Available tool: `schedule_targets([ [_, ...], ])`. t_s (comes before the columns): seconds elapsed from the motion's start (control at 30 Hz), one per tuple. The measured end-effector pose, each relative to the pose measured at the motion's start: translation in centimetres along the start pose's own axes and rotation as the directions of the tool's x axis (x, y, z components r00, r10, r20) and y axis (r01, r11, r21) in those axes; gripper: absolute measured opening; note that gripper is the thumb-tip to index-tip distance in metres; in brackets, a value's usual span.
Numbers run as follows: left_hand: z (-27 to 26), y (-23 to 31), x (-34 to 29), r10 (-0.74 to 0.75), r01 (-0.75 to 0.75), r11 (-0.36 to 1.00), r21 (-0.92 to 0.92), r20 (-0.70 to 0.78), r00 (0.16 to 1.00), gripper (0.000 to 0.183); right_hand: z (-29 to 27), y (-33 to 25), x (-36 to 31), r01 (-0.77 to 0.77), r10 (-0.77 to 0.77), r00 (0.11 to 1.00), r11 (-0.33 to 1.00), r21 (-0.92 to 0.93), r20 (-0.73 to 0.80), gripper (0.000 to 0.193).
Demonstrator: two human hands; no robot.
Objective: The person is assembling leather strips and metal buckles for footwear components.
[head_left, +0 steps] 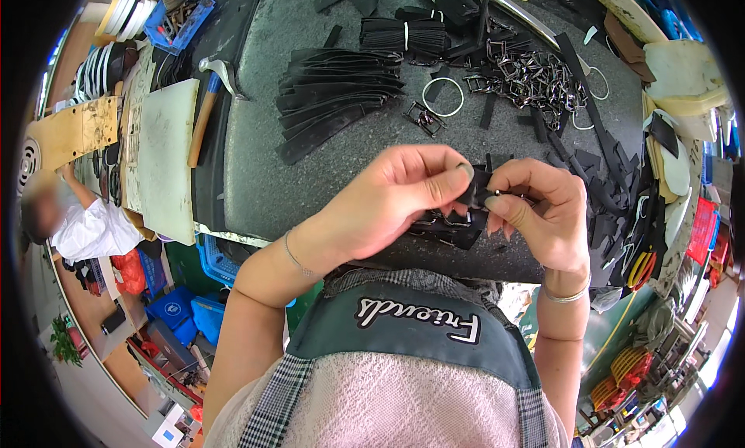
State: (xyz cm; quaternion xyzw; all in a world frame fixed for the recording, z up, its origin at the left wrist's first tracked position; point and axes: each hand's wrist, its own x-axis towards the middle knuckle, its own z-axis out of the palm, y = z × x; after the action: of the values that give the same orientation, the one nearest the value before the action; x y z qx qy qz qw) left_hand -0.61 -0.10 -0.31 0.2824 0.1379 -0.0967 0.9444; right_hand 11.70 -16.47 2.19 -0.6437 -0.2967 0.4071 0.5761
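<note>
Two pinches are at work in the head view: your left hand (403, 186) grips one end of a short, black, flat strip (480, 186) between thumb and forefinger, and your right hand (549, 209) is closed narrowly on its other end, where a glint of metal shows. The strip is held just above the near edge of the dark grey, speckled counter (310, 200). You appear to be joining strip and metal fitting, though your fingers hide whether it is threaded. The next move probably calls for a steady left pinch while your right draws the strip's end through and flattens the fold. Beyond lie a fanned stack of long black strips (334, 99) and, to its right, a loose heap of shiny dark-metal buckles (535, 79).
</note>
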Motion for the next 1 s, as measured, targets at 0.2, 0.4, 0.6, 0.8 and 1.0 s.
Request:
schedule_targets([
  [0.2,-0.1,0.9,0.3,0.207,-0.085,0.811,0.579,-0.148,0.967,0.009,0.6,-0.5,0.5,-0.117,0.115,0.993,0.991,-0.066,-0.023,0.007],
  [0.4,-0.1,1.1,0.5,0.317,-0.099,0.643,0.759,-0.146,0.937,0.008,1.0,-0.3,0.8,-0.110,0.106,0.992,0.992,-0.060,-0.072,0.007],
  [0.6,0.2,1.5,0.3,0.412,-0.159,0.434,0.887,-0.038,0.911,0.012,1.2,0.0,0.8,-0.130,0.126,0.988,0.990,-0.048,-0.093,0.009],
  [0.8,0.2,1.6,0.2,0.522,-0.284,0.272,0.919,0.107,0.846,0.009,2.0,-0.5,0.9,-0.085,0.120,0.973,0.981,0.173,-0.199,0.012],
  [1.0,1.5,-0.4,-0.2,0.715,-0.445,-0.263,0.856,0.482,0.506,0.018,3.1,0.8,-0.3,0.078,-0.139,0.917,0.982,-0.175,-0.375,0.011],
])
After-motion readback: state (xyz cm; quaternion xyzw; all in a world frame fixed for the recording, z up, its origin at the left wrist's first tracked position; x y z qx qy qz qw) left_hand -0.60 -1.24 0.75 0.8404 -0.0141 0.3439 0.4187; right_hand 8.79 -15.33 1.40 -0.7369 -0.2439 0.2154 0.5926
